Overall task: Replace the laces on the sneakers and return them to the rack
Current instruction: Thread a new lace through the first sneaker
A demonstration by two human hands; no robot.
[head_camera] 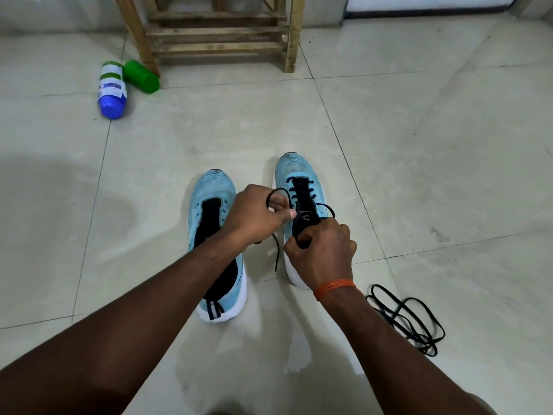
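Observation:
Two light-blue sneakers stand side by side on the tiled floor, toes pointing away from me. The left sneaker [214, 193] has no lace in its eyelets. The right sneaker [294, 172] has a black lace [302, 191] threaded through its front eyelets. My left hand [254, 215] pinches a loop of that lace beside the shoe's tongue. My right hand [324, 253] grips the tongue and collar of the right sneaker and hides its heel. A loose end of the lace hangs between the shoes.
A loose black lace [410, 320] lies coiled on the floor to the right of my right wrist. A wooden rack [218, 34] stands at the back. A blue-capped bottle [112, 91] and a green container [142, 76] lie by its left leg.

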